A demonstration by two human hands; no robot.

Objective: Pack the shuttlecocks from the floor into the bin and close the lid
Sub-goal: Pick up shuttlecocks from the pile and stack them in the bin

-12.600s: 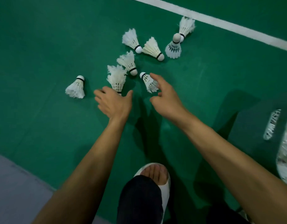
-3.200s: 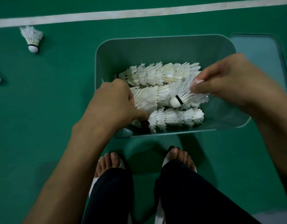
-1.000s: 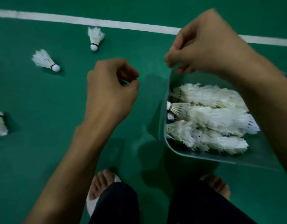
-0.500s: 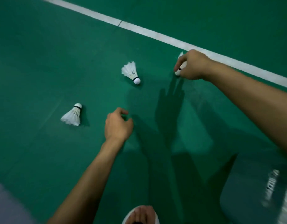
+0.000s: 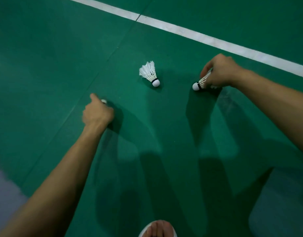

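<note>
Green court floor [image 5: 62, 48], dim light, view looking straight down. Both bare forearms reach forward and low over the mat. Left hand [image 5: 97, 114]: back of the hand up, fingers curled tight around the left shuttlecock [image 5: 104, 101], of which only a small white cork tip shows at the knuckles; the feathers are hidden under the palm. Right hand [image 5: 220, 72]: fingers and thumb pinch the feather skirt of the right shuttlecock [image 5: 197, 86], cork pointing left and down, black band visible just behind the cork. Cannot tell whether that cork touches the floor; its shadow sits just beneath. Between the two hands, nearer the right one, the middle shuttlecock [image 5: 149, 74] lies loose on the floor on its side, feathers pointing up-left, cork toward the viewer, touched by neither hand. A white court line [image 5: 198, 37] runs diagonally across the top, beyond the right hand. A faint seam in the mat crosses from that line down toward the left hand. Lower right edge: a blurred grey-blue rounded form [image 5: 282, 202], well apart from all three shuttlecocks; bin or lid, cannot tell which. Bottom centre: toes of one foot in a white sandal [image 5: 157, 229]. Lower left corner: pale grey strip of flooring [image 5: 3, 189] bordering the green.
</note>
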